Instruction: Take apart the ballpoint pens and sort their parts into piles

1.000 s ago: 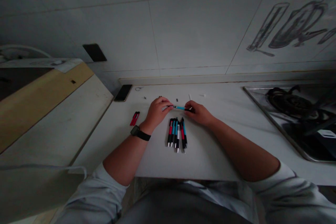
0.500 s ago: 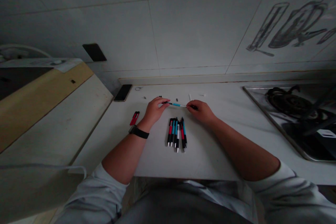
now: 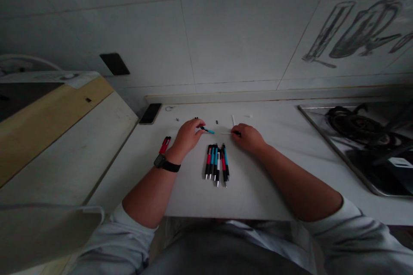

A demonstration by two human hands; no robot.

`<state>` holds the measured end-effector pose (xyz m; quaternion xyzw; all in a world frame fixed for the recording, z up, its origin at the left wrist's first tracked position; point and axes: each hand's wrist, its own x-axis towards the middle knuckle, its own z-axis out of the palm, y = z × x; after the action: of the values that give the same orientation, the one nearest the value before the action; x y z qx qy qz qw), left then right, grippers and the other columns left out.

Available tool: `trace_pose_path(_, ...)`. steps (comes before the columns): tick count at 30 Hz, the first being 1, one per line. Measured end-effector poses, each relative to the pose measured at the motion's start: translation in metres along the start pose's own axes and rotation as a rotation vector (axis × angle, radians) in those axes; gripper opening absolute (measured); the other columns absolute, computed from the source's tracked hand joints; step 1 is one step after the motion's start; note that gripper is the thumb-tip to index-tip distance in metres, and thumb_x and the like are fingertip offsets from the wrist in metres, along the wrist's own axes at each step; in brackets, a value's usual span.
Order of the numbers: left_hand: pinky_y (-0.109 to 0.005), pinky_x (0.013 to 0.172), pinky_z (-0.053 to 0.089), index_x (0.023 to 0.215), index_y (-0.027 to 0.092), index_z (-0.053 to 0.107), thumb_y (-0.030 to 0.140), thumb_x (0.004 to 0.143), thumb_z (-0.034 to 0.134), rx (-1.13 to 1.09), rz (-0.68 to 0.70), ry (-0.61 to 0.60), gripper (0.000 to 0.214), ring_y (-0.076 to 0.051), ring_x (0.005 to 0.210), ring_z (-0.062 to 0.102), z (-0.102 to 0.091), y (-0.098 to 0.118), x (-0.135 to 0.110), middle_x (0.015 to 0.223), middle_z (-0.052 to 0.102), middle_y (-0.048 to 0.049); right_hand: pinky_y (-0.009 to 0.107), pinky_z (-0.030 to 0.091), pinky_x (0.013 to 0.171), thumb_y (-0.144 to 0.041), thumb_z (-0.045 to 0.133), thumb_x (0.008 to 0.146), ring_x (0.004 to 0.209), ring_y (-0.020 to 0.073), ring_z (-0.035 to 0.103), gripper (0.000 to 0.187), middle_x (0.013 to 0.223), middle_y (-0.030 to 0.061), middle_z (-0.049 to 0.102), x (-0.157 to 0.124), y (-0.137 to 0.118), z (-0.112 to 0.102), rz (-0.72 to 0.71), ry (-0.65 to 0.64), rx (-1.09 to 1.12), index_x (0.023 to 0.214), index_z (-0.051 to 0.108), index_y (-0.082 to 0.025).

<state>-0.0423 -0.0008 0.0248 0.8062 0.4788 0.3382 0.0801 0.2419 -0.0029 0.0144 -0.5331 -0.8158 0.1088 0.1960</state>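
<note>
Between the thumb and fingers of my left hand (image 3: 188, 136) is a blue and black pen barrel (image 3: 209, 131), its blue end pointing right. My right hand (image 3: 248, 136) is closed around a dark pen part (image 3: 238, 133); a thin pale refill (image 3: 226, 133) sticks out from it to the left. A gap separates the refill's tip from the blue barrel. Just below the hands lies a row of several assembled pens (image 3: 215, 161) with red, blue and white barrels. Red pen pieces (image 3: 164, 145) rest beside my left wrist.
A phone (image 3: 150, 113) lies at the counter's back left. Small loose parts are along the back, among them a tiny dark piece (image 3: 217, 122) and a white stick (image 3: 233, 119). A gas stove (image 3: 358, 137) stands on the right, a pale box-like panel (image 3: 106, 124) on the left.
The blue barrel and the refill have come apart. My left hand has shifted slightly left and down with the barrel, while my right hand keeps the refill, slightly to the right.
</note>
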Motion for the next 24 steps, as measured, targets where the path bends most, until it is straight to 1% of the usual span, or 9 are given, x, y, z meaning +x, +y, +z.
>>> trace_pose_path(4,-0.039,0.088,0.053,0.1,0.021,0.068,0.017,0.089,0.074,0.07,0.024,-0.03,0.014,-0.024,0.096,0.067,-0.004,0.003,-0.001,0.101,0.073,-0.006,0.031,0.046,0.078,-0.026,0.056,0.095,0.085,0.0212,0.064,0.021,0.098,0.0099,0.072,0.0,0.001,0.002,-0.008,-0.009,-0.009,0.099,0.076,-0.021)
trace_pose_path(7,-0.039,0.089,0.052,0.103,0.021,0.069,0.017,0.089,0.074,0.073,0.016,-0.013,0.015,-0.024,0.095,0.067,-0.014,0.005,0.0,0.102,0.074,-0.006,0.031,0.046,0.078,-0.026,0.057,0.095,0.086,0.0215,0.064,0.021,0.098,0.0102,0.072,0.0,0.002,0.002,-0.014,-0.001,-0.002,0.099,0.076,-0.021)
trace_pose_path(11,-0.036,0.092,0.053,0.108,0.022,0.074,0.019,0.091,0.071,0.022,-0.011,0.123,0.017,-0.021,0.095,0.068,-0.048,0.006,0.002,0.105,0.074,-0.0057,0.032,0.046,0.076,-0.027,0.057,0.095,0.086,0.0223,0.064,0.021,0.1,0.0107,0.073,0.0,0.002,0.002,0.004,0.003,0.007,0.101,0.076,-0.021)
trace_pose_path(13,-0.035,0.094,0.053,0.113,0.022,0.075,0.022,0.093,0.067,-0.027,-0.046,0.206,0.022,-0.019,0.094,0.068,-0.068,-0.001,0.002,0.108,0.074,-0.0056,0.032,0.045,0.075,-0.027,0.057,0.094,0.085,0.0225,0.064,0.021,0.101,0.0106,0.073,0.001,0.003,0.002,0.014,0.009,0.01,0.1,0.076,-0.021)
trace_pose_path(15,-0.034,0.092,0.055,0.116,0.023,0.076,0.024,0.093,0.064,-0.08,-0.115,0.233,0.026,-0.017,0.092,0.068,-0.083,-0.014,-0.001,0.111,0.073,-0.0059,0.032,0.045,0.075,-0.027,0.057,0.094,0.085,0.0226,0.064,0.02,0.101,0.0107,0.073,0.001,0.004,0.003,0.007,0.014,0.015,0.099,0.076,-0.021)
trace_pose_path(17,-0.032,0.085,0.057,0.118,0.022,0.075,0.025,0.091,0.064,-0.113,-0.212,0.179,0.03,-0.017,0.088,0.068,-0.091,-0.03,-0.005,0.106,0.073,-0.0058,0.032,0.045,0.076,-0.027,0.057,0.094,0.086,0.0226,0.065,0.02,0.101,0.0109,0.073,0.001,0.005,0.005,-0.005,0.019,0.02,0.099,0.076,-0.021)
trace_pose_path(19,-0.029,0.075,0.057,0.116,0.02,0.074,0.024,0.086,0.067,-0.114,-0.309,0.1,0.031,-0.017,0.08,0.068,-0.092,-0.046,-0.01,0.096,0.073,-0.0048,0.032,0.045,0.076,-0.027,0.057,0.094,0.085,0.0225,0.065,0.02,0.102,0.0108,0.073,0.001,0.006,0.006,-0.008,0.027,0.023,0.099,0.076,-0.021)
trace_pose_path(21,-0.027,0.066,0.054,0.102,0.019,0.074,0.022,0.08,0.07,-0.083,-0.385,0.003,0.022,-0.017,0.073,0.067,-0.089,-0.056,-0.014,0.087,0.073,-0.0036,0.032,0.046,0.077,-0.028,0.057,0.095,0.085,0.0222,0.065,0.02,0.102,0.0106,0.073,0.001,0.006,0.007,-0.009,0.028,0.023,0.1,0.076,-0.021)
trace_pose_path(24,-0.026,0.059,0.049,0.086,0.02,0.071,0.021,0.076,0.071,-0.012,-0.466,-0.128,0.01,-0.017,0.066,0.066,-0.082,-0.059,-0.017,0.078,0.072,-0.0024,0.032,0.046,0.078,-0.027,0.056,0.095,0.086,0.0221,0.066,0.021,0.102,0.0107,0.073,0.0,0.005,0.006,-0.012,0.017,0.016,0.1,0.076,-0.021)
